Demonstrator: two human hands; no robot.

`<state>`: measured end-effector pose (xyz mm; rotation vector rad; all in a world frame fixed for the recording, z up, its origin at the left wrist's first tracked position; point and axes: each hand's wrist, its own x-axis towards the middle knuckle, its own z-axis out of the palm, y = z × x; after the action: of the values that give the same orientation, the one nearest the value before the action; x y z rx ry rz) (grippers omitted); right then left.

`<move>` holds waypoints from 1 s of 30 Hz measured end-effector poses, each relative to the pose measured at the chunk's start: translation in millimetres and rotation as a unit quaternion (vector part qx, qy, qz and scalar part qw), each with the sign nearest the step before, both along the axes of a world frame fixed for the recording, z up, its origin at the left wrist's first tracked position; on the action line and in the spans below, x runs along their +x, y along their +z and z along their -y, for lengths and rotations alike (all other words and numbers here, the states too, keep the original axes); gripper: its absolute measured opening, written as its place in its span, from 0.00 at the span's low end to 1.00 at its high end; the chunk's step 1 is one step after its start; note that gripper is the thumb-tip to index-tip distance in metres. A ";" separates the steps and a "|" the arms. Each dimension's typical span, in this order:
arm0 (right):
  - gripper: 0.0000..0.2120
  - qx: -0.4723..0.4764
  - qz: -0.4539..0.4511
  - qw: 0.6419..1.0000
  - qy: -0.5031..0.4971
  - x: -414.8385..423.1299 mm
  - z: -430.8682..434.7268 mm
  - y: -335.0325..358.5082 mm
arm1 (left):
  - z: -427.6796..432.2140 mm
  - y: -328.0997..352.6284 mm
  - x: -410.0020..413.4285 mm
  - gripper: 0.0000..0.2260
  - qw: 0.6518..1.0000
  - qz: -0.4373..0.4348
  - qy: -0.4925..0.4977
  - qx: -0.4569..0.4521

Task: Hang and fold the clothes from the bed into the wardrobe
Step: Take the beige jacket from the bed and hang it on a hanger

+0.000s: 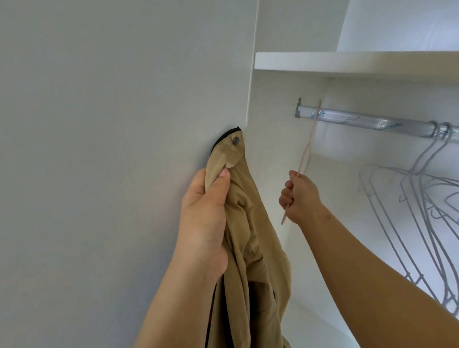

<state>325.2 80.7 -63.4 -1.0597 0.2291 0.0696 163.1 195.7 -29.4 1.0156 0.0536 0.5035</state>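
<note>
A white wardrobe [278, 99] fills the view, seen from below, with a broad, pale panel [104, 113] well to the left of its metal rail [364, 122]. The rail runs across the open compartment, fixed at its left end to the side wall by a small bracket [298, 107] and carrying printed lettering along its length. Directly above the rail sits a white shelf [349, 63], and the space over that shelf is bare white board as far as it shows. Towards the right end of the rail hangs a cluster of grey wire hangers [426, 193], their hooks over the bar and their frames fanned out below it. Near the left end of the rail, just beside the bracket, a thin pink hanger [307, 145] is hooked over the bar. The right hand [299, 194], below that end of the rail, has its fingers clenched round this hanger's lower part, with a short tip sticking out beneath the fist. Left of the rail and lower, in front of the panel's edge, the left hand [206, 216] grips a tan garment [251, 238], thumb pressed into a bunched fold. The garment's top shows a metal snap [236, 140] and a black edge, and the cloth hangs down out of the frame.
</note>
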 end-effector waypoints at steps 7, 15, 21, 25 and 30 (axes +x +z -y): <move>0.07 -0.043 0.042 0.998 0.004 -44.0 28.5 -10.4 | 2.2 -5.3 -8.8 0.13 1.000 -0.005 -0.030 0.005; 0.07 -0.118 0.083 0.990 -0.002 -129.6 59.1 -34.2 | 4.9 -11.0 -17.9 0.09 0.997 -0.031 -0.061 0.031; 0.08 -0.172 0.113 0.977 -0.047 -187.9 76.2 -63.3 | 11.8 -23.5 -32.0 0.11 0.992 -0.060 -0.089 0.066; 0.07 -0.241 0.133 0.958 -0.081 -218.4 79.3 -86.7 | 14.2 -32.1 -49.5 0.10 0.991 -0.071 -0.080 0.086; 0.19 -0.249 0.072 0.965 -0.030 -221.5 87.6 -65.2 | 29.1 -30.6 -66.7 0.08 0.985 -0.080 -0.074 0.134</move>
<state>103.7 -6.9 -128.7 -1.5518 0.1497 -0.1275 96.3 166.6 -60.0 1.3130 0.0540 0.2963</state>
